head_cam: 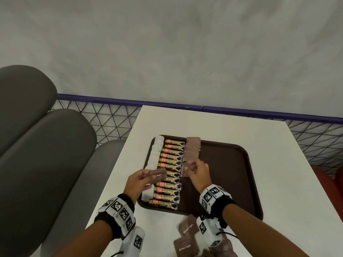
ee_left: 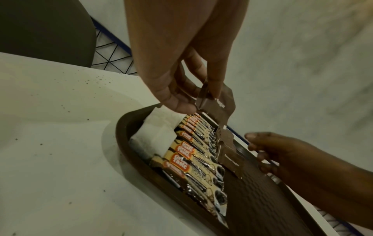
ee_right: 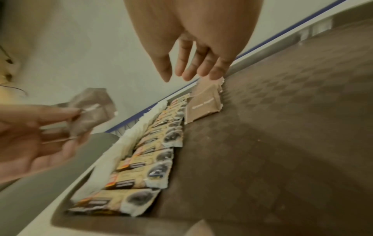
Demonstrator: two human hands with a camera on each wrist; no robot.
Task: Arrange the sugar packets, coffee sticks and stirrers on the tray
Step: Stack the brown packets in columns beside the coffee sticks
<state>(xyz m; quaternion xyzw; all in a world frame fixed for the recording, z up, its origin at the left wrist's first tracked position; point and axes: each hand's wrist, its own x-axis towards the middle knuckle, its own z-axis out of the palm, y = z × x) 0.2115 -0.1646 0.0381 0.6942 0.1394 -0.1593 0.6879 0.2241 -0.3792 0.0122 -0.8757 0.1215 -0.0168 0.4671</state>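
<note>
A brown tray (head_cam: 232,173) on the white table holds three columns: white sugar packets (head_cam: 156,153) at the left, coffee sticks (head_cam: 170,167) in the middle, brown sugar packets (head_cam: 192,151) to their right. My left hand (head_cam: 146,176) pinches one brown sugar packet (head_cam: 158,175) above the coffee sticks, thumb and forefinger on its edge (ee_left: 222,105). My right hand (head_cam: 194,168) hovers at the near end of the brown sugar column (ee_right: 203,107). Its fingers (ee_right: 216,71) are straight and hold nothing. No stirrers are in view.
Loose brown sugar packets (head_cam: 187,227) lie on the table (head_cam: 287,164) in front of the tray, partly under my right forearm. A grey padded seat (head_cam: 37,136) stands to the left. A wire mesh rail (head_cam: 111,119) runs behind the table.
</note>
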